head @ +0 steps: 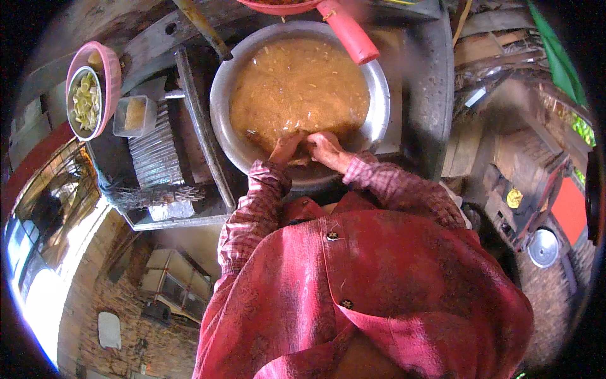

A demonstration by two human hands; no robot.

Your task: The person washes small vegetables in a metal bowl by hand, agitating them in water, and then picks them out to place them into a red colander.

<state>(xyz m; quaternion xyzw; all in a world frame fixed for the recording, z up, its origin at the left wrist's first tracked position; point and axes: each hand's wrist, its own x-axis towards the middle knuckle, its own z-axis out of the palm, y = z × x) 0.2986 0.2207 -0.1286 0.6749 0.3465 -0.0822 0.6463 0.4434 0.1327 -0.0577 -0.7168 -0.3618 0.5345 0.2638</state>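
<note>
A wide metal basin (220, 128) in front of me holds murky orange-brown liquid (298, 85) with small pale bits afloat. My left hand (286, 148) and my right hand (326, 148) meet at its near side, close to the liquid's edge. The fingers curl inward and almost touch. Their tips are partly hidden, so whether anything is between them cannot be told. Below the hands, some pale matter lies against the near inner wall. The red handle (348, 33) of a plastic vessel reaches over the basin's far right rim.
To the left, a pink plastic bowl (110, 71) stands with a smaller bowl of cut greenish pieces (86, 102). Near it are a clear plastic box (147, 121), a corrugated sheet (156, 147) and a bar (201, 118). A round metal lid (543, 248) is far right.
</note>
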